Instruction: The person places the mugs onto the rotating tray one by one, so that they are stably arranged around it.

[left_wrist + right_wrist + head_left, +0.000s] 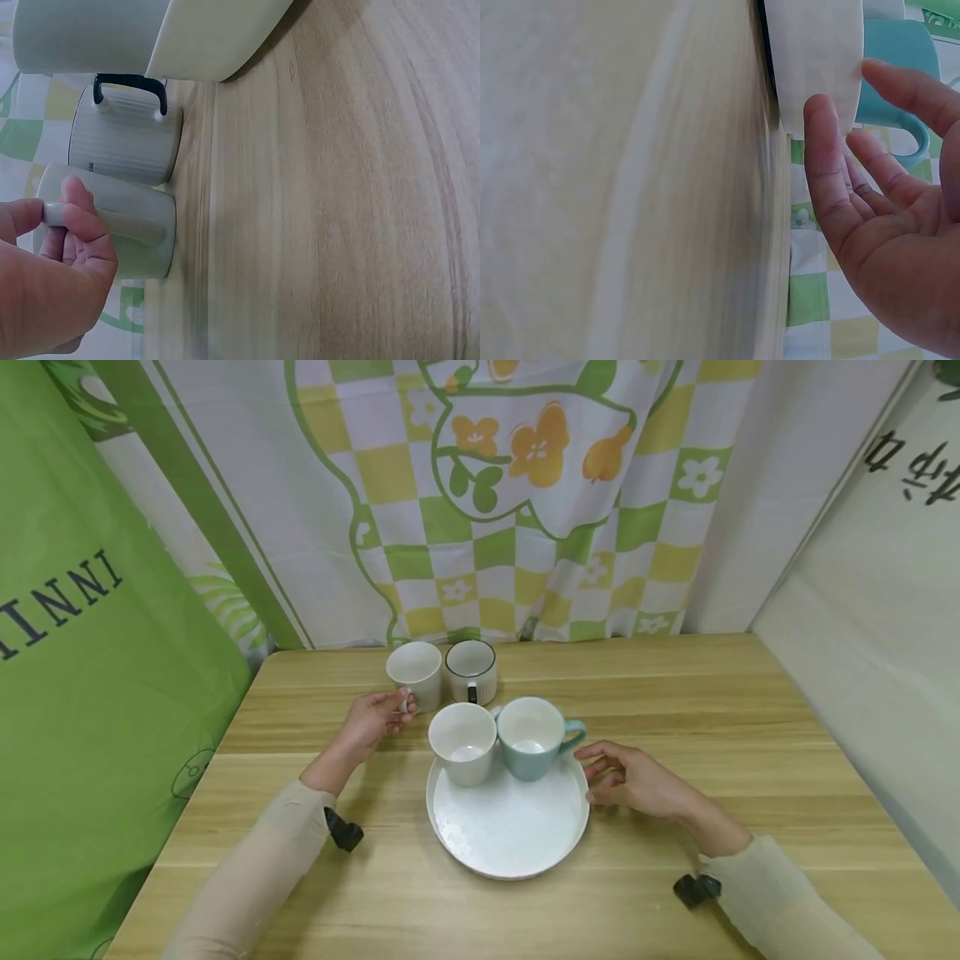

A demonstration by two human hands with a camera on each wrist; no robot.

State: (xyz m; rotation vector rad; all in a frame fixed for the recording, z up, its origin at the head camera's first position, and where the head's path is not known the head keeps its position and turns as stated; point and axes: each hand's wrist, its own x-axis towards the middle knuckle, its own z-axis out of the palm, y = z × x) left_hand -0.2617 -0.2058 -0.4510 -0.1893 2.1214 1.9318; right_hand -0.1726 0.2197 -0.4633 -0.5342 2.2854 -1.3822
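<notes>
1. White mug (415, 670): upright at the rear-left part of the table (390, 910), left of the other three mugs. Its handle (54, 214) faces the left hand.
2. Left hand (378, 718): thumb and fingers pinch that handle; the left wrist view shows the grip clearly.
3. Dark-rimmed mug (472, 670): just right of the white mug, upright. Ribbed pale wall, black handle pointing toward the front of the table.
4. Round white tray (510, 835): in front of those two, near table centre. Low rim all round, front part bare.
5. Cream mug (462, 752) on the tray, rear left, upright, empty inside.
6. Teal mug (531, 752) just right of it on the tray, rear right, also upright. Pale interior, teal handle sticking out to the right.
7. Right hand (626, 777): at the tray's right rim, fingers apart and slightly bent, gripping nothing. Fingertips overlap the tray wall in the right wrist view; can't tell if they actually touch.
8. Both forearms in light sleeves, a small black device at each wrist.
9. Behind: checked curtain (480, 560) with orange flowers. Left side: green cloth (112, 693) with dark lettering.
</notes>
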